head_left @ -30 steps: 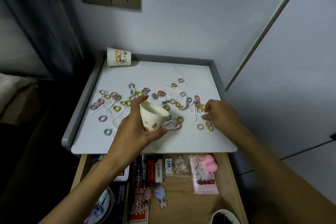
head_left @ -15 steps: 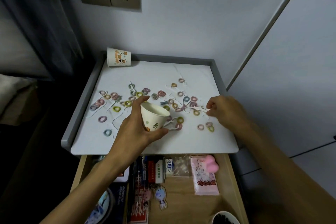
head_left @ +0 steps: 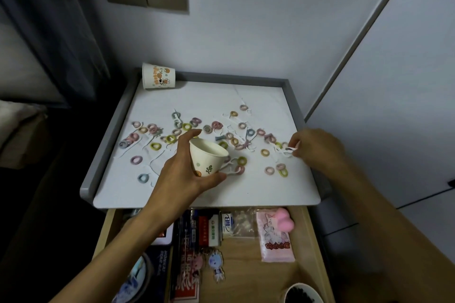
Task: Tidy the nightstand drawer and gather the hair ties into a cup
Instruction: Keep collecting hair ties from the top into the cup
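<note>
head view: left hand grips a tilted paper cup over the near nightstand top. right hand pinches a small pale piece at the right side. hair ties lie scattered across the top.

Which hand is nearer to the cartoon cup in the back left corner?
Left. The left hand, holding the leaf-print cup, is in front of the cartoon cup; the right hand, pinching a white scrap, is far across the nightstand, by its right edge.
</note>
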Tool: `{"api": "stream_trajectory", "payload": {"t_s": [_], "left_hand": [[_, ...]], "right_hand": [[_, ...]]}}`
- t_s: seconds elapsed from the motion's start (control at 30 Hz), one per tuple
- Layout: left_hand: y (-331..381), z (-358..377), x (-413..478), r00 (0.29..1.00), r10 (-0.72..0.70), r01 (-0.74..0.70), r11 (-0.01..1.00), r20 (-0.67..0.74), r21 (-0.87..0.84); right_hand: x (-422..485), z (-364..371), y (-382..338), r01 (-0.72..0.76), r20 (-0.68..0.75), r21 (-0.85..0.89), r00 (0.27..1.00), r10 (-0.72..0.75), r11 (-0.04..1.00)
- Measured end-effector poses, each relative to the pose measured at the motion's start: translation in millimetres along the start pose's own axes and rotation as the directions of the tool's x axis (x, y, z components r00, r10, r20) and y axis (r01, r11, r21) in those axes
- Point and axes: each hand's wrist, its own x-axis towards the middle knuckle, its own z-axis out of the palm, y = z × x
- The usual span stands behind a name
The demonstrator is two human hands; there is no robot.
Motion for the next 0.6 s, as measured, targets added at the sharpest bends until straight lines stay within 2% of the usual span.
{"api": "stream_trajectory", "payload": {"t_s": [0.13, 0.27, 0.4, 0.6], "left_hand": [[0.0, 0.5, 0.2, 1.0, 0.0, 0.0, 1.0, 0.0, 0.001], [-0.1, 1.1, 0.7, 1.0, 0.002, -0.002, 1.0, 0.001, 0.007], [-0.7, 1.7, 1.0, 1.0, 0.003, -0.003, 1.0, 0.001, 0.009], [-1.5, 1.6, 0.8, 1.0, -0.003, 0.003, 1.0, 0.001, -0.001]], "right_hand": [[-1.3, 4.3, -1.0, 0.009, -0.024, -0.042, 1.0, -0.01, 0.999], [-0.2, 14.6, -5.9, 0.017, 0.054, 0.041, 0.998, -0.019, 0.999], [1.9, 22.2, -13.2, -0.011, 0.069, 0.102, 0.998, 0.003, 0.995], [2.0, 29.5, -19.7, -0.01, 0.012, -0.011, 1.0, 0.011, 1.0]]}}
